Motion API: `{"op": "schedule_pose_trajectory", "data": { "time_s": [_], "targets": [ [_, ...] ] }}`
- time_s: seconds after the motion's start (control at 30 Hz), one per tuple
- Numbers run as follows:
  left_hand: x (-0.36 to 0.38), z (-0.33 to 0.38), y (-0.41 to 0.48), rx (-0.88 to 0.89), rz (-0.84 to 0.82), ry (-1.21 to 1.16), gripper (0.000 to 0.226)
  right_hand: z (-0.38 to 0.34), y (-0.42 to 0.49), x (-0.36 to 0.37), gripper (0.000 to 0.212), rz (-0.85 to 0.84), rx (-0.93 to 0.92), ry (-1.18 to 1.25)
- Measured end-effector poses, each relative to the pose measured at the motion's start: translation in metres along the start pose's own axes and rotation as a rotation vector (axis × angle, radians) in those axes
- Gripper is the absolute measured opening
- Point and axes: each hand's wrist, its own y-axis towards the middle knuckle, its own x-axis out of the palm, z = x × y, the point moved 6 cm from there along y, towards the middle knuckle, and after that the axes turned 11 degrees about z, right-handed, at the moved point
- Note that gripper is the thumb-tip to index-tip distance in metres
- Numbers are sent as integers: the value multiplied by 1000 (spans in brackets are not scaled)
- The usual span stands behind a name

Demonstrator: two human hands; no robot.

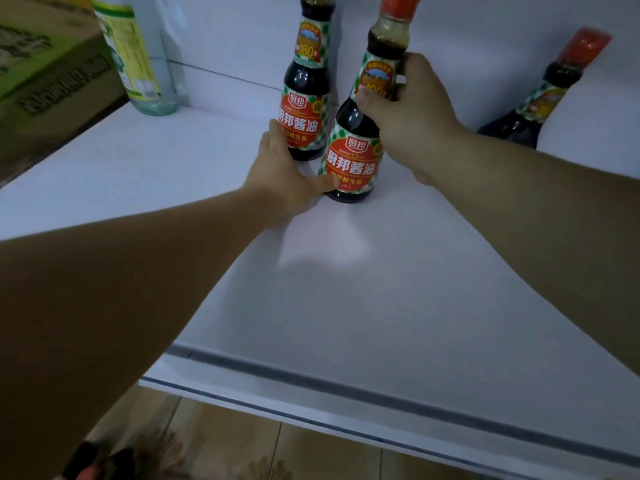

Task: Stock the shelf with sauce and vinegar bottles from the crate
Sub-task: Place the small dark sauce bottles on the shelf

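Shelf (346,289) mostly bare, stocking looks early; crate unseen. Vinegar bottle (142,64) far left of front sauce bottle (353,164), second sauce bottle (304,112) just behind it, third sauce bottle (533,105) well right. Right hand (415,112) fingers curled round its neck; left hand (287,174) fingers straight, thumb touching its base

My 2 bare arms reach forward, the left forearm (138,289) from the lower left and the right forearm (536,202) from the right edge. My right hand (415,116) has fingers and thumb curled round the neck of the front soy sauce bottle (353,168). My left hand (287,174) lies low and spread, with its thumb touching that bottle's base and its straight fingers against the rear soy sauce bottle (304,98)
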Motion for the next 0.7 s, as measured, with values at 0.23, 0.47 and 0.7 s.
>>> {"op": "schedule_pose_trajectory", "data": {
  "time_s": [0.23, 0.47, 0.7],
  "targets": [
    [10, -3, 4, 49, -10, 28, 110, 2, 10, 3, 35, -9, -40, -30],
    [-3, -5, -10, 109, -47, 81, 87, -14, -10, 11, 29, -30, -51, -29],
    [-37, -23, -22, 64, -51, 45, 78, -42, -29, 43, 41, -76, -66, -16]
  ]
}}
